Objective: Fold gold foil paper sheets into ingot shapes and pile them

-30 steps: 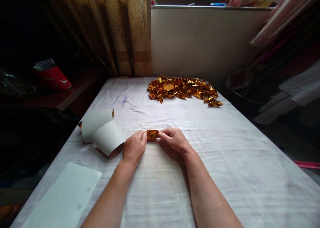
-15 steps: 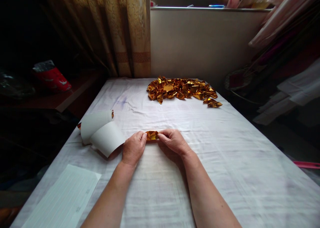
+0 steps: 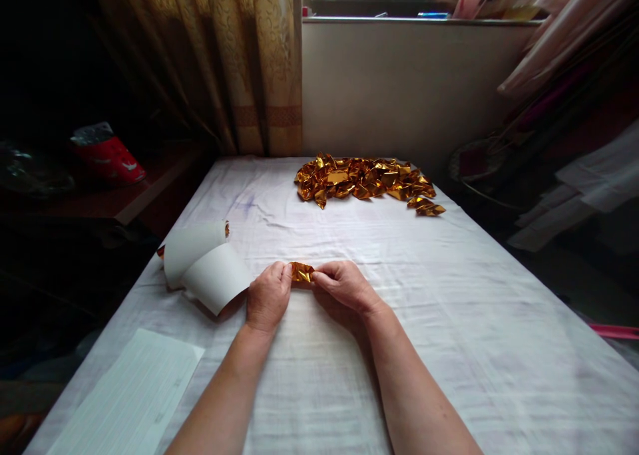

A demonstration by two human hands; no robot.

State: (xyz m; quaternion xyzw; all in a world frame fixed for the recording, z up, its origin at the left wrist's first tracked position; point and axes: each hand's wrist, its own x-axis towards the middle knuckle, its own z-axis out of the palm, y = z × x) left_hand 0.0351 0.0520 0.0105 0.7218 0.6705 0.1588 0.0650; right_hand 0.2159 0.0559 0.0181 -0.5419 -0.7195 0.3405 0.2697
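A small piece of gold foil paper (image 3: 301,272) is pinched between my two hands just above the white cloth of the table (image 3: 449,322). My left hand (image 3: 267,297) grips its left end with thumb and fingers. My right hand (image 3: 344,286) grips its right end, fingertips close to the left hand's. Most of the foil piece is hidden by my fingers. A pile of several folded gold foil pieces (image 3: 364,179) lies at the far end of the table.
Curled white sheets with gold backing (image 3: 204,269) lie just left of my left hand. A lined white sheet (image 3: 130,398) sits at the near left corner. A curtain (image 3: 224,62) and wall close the far side. A red packet (image 3: 107,155) rests on a dark shelf at left.
My right hand's fingers have slid a little left along the foil piece, so less of it shows. Both hands stay in the same spot.
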